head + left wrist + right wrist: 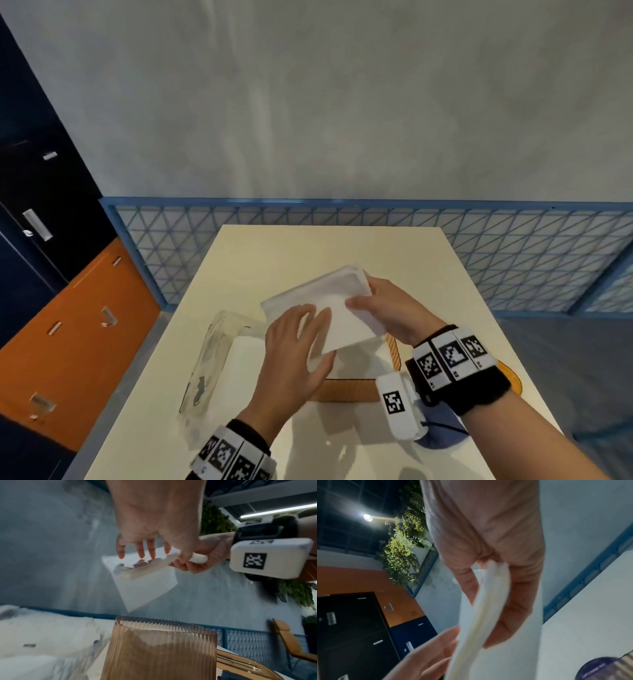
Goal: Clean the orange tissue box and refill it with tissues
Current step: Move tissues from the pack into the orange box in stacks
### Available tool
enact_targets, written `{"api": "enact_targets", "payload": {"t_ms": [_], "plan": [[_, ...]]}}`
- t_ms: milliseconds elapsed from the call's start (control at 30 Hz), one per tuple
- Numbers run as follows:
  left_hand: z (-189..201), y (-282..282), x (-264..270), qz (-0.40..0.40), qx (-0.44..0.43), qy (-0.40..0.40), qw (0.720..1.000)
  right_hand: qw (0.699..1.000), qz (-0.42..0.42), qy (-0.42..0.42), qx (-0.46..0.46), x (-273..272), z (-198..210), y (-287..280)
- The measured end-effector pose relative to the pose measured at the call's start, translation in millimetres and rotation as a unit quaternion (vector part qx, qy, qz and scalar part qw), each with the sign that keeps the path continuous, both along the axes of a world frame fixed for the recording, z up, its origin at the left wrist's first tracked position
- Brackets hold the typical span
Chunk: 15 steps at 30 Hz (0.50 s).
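A stack of white tissues (pixel 325 291) hangs tilted in the air above the orange ribbed tissue box (pixel 349 390), which stands open on the table. My right hand (pixel 373 305) grips the stack's right end, thumb on top and fingers beneath. My left hand (pixel 308 329) lies flat on the stack's near face with its fingers straight. In the left wrist view a loose sheet (pixel 145 588) droops from the stack over the box (pixel 159 649). The right wrist view shows the stack (pixel 481 622) edge-on in my right hand (pixel 496 581).
A clear plastic wrapper (pixel 212 363) lies left of the box. A flat orange piece (pixel 512 377) and a round blue thing (pixel 442 431) sit at the cream table's (pixel 308 246) right edge. A blue mesh fence (pixel 513 246) runs behind; lockers (pixel 68 325) stand left.
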State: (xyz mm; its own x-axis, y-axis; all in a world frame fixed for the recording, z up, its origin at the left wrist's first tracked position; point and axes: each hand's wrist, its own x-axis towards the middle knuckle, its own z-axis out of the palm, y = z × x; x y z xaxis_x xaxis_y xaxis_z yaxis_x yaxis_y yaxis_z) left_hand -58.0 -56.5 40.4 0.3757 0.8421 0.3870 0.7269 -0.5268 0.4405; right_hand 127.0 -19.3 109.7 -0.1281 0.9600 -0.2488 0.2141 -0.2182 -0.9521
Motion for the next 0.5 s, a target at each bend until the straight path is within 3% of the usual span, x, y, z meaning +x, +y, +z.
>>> {"api": "enact_targets", "payload": {"t_ms": [67, 133, 233, 300, 367, 400, 500], "plan": [[-3.5, -3.3, -0.1, -0.009, -0.067, -0.113, 0.991, 1.000, -0.004, -0.005, 0.031, 11.8, -2.7, -4.0], [-2.1, -0.1, 0.6, 0.041, -0.107, -0.255, 0.960, 0.998, -0.008, 0.003, 0.060, 19.9, -6.0, -8.7], [6.6, 18.3, -2.1, 0.126, -0.159, -0.417, 0.886, 0.996, -0.035, 0.024, 0.078, 24.8, -13.8, -14.8], [13.0, 32.2, -6.0, 0.105, -0.246, -0.490, 0.830, 0.995, -0.044, 0.060, 0.065, 25.6, -21.8, -16.0], [15.3, 42.4, -8.7, 0.079, -0.311, -0.523, 0.789, 0.993, -0.058, 0.097, 0.041, 25.2, -30.1, -16.4], [16.1, 45.4, -8.9, 0.071, -0.329, -0.519, 0.786, 0.991, -0.063, 0.117, 0.024, 24.6, -34.2, -16.4], [17.0, 48.1, -3.9, 0.077, -0.343, -0.474, 0.808, 0.987, -0.063, 0.150, -0.008, 22.1, -43.5, -17.5]]}}
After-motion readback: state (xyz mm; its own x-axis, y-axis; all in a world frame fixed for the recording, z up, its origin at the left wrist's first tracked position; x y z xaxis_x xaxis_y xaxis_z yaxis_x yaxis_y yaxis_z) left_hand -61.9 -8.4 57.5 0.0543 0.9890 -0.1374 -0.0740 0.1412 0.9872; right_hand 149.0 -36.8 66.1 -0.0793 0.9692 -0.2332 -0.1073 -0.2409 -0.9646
